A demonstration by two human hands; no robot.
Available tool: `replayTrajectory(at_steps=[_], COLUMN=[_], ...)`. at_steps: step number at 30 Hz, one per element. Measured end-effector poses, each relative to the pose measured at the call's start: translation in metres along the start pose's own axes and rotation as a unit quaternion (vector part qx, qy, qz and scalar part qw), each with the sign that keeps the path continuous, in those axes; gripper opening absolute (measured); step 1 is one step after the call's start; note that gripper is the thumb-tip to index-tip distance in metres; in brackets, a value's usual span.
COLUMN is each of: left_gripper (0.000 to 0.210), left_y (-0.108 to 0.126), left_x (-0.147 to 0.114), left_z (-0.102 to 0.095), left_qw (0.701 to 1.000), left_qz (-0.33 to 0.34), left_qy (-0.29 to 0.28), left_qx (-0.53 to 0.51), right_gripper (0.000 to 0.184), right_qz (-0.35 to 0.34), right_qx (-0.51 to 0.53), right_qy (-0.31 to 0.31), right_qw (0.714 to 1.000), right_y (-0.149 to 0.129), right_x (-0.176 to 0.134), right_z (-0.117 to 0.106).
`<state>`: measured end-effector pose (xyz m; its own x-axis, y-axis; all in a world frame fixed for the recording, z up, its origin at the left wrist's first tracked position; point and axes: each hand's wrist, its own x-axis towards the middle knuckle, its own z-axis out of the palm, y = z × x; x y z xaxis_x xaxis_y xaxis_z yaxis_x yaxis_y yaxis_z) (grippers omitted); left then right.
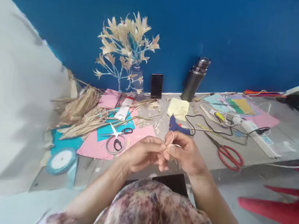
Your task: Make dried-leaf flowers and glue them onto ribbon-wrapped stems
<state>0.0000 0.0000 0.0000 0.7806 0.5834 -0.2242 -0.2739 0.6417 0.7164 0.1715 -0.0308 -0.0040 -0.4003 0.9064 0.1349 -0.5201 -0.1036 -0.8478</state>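
Though close, glue gun beyond fingers.

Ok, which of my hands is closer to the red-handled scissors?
Right. Your right hand is left of the red-handled scissors, apart from them; your left hand is farther left, beyond the right one.

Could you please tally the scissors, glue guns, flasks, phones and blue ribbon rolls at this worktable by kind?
Scissors: 2 (black-handled pair, red-handled pair)
Glue gun: 1
Flask: 1
Phone: 1
Blue ribbon roll: 1
Total: 6
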Motion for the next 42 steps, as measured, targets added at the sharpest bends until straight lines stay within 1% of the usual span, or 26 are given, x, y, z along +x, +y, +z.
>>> replayTrajectory(at_steps=[5,7,10,14,17,19,20,22,23,24,26,28,30,32,34,39,42], left_gripper=[0.036,0.035,0.034,0.027,0.022,0.021,0.020,0.018,0.017,0.017,0.015,0.013,0.011,0.011,0.013,0.015,0.017], left_y=[-0.003,-0.003,-0.003,-0.005,-0.007,-0.009,-0.010,-0.012,-0.013,-0.014,-0.016,-0.018,-0.021,-0.023,-0.024,-0.025,-0.025], left_x=[0.001,0.000,-0.002,-0.008,-0.009,-0.009,-0.008,-0.008,-0.008,-0.008,-0.009,-0.010,-0.011,-0.012,-0.013,-0.016,-0.018], left_z=[0.003,0.002,0.002,0.004,0.003,-0.001,-0.004,-0.010,-0.013,-0.015,-0.020,-0.024,-0.028,-0.031,-0.035,-0.042,-0.043], left_qw=[1.000,0.999,0.994,0.985,0.981,0.978,0.975,0.965,0.960,0.956,0.952,0.953,0.955,0.956,0.958,0.959,0.964], left_qz=[0.012,0.024,0.060,0.097,0.109,0.130,0.149,0.199,0.225,0.248,0.279,0.291,0.292,0.289,0.285,0.280,0.261], left_qy=[0.011,0.031,0.077,0.107,0.120,0.127,0.131,0.138,0.137,0.130,0.099,0.059,0.036,0.034,0.036,0.038,0.033], left_qx=[0.015,0.022,0.055,0.091,0.104,0.106,0.104,0.098,0.095,0.090,0.075,0.058,0.039,0.020,0.006,-0.010,-0.019], right_gripper=[0.017,0.019,0.023,0.022,0.020,0.019,0.021,0.034,0.039,0.039,0.030,0.019,0.017,0.020,0.025,0.038,0.039], right_qz=[-0.009,-0.009,-0.020,-0.044,-0.054,-0.048,-0.043,-0.038,-0.041,-0.044,-0.044,-0.036,-0.022,-0.005,0.003,-0.029,-0.034], right_qx=[0.001,-0.008,-0.027,-0.107,-0.172,-0.210,-0.231,-0.276,-0.295,-0.310,-0.329,-0.352,-0.384,-0.409,-0.417,-0.424,-0.431], right_qy=[0.019,0.026,0.053,0.101,0.103,0.098,0.096,0.102,0.109,0.117,0.133,0.140,0.131,0.118,0.112,0.113,0.114], right_qw=[1.000,1.000,0.998,0.988,0.978,0.972,0.967,0.955,0.948,0.943,0.934,0.925,0.914,0.905,0.902,0.898,0.894], right_y=[0.005,0.005,0.004,0.002,0.000,-0.002,-0.003,-0.004,-0.004,-0.005,-0.003,-0.001,0.003,0.007,0.011,0.019,0.021], right_x=[0.000,0.001,0.002,0.003,0.002,0.001,0.000,-0.002,-0.003,-0.004,-0.005,-0.006,-0.009,-0.011,-0.014,-0.015,-0.011], right_z=[-0.001,-0.002,-0.002,-0.003,-0.002,0.000,0.001,0.001,0.001,0.001,0.000,-0.002,-0.005,-0.006,-0.007,-0.006,-0.004])
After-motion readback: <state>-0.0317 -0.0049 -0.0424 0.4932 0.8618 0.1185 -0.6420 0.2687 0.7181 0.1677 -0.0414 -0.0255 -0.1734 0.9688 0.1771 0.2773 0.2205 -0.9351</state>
